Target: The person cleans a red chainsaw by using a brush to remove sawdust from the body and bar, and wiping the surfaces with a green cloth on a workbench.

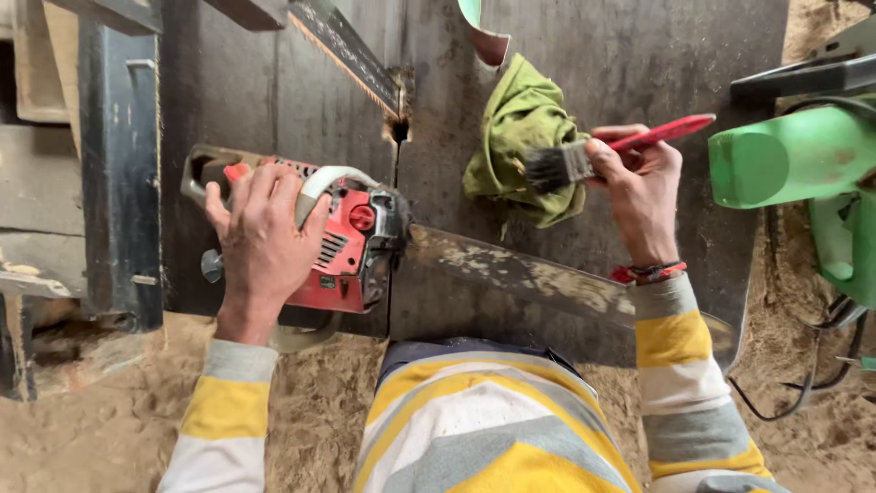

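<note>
Containers: one cup-like rim (485,35), pale green outside and reddish inside, at the counter's (584,55) 12 o'clock edge; contents cannot be told.

Red chainsaw (351,245) lies on the counter at 9 o'clock, bar (525,274) running toward 4 o'clock. Left hand (263,239) wraps its handle. Right hand (643,187) pinches a red-handled paintbrush (584,160), bristles touching a green rag (520,137).

Green machine (803,164) at 3 o'clock. Sawdust floor (109,429) below.
</note>
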